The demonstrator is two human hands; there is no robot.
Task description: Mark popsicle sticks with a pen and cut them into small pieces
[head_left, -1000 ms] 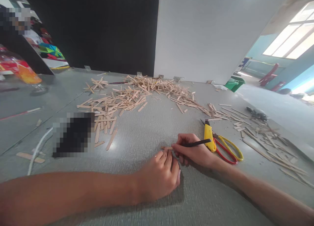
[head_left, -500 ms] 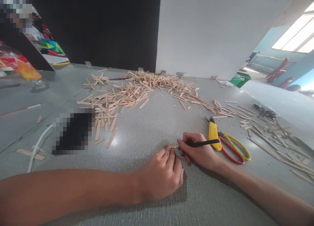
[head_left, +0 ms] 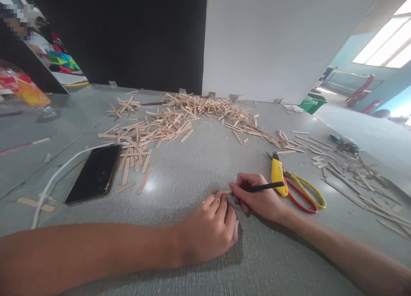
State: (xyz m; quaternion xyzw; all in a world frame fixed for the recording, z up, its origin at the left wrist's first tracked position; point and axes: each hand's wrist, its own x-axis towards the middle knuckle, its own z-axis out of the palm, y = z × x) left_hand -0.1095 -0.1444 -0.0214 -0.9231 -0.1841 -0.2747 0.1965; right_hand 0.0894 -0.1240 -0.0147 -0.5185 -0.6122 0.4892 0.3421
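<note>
My left hand (head_left: 212, 227) rests on the grey table with curled fingers, its fingertips pressing a short piece of wooden stick (head_left: 221, 192) against the surface. Close beside it, my right hand (head_left: 257, 195) is closed in a writing grip on a slim black pen-shaped tool (head_left: 265, 186). That tool's tip is at the stick's right end, hidden by the fingers. Just right of the right hand lie a yellow-handled cutter (head_left: 278, 174) and scissors (head_left: 310, 193) with one red and one yellow handle.
A large heap of wooden craft sticks (head_left: 173, 120) spreads across the back. At left lie a phone (head_left: 94, 172) and a white cable (head_left: 56, 176). More thin wood strips (head_left: 359, 193) lie at right. A bottle (head_left: 27, 90) stands far left; a white panel (head_left: 272, 43) rises behind.
The view has shifted slightly, so everything sits a little further left. Both hands keep nearly the same place and grip, with the stick still between them.
</note>
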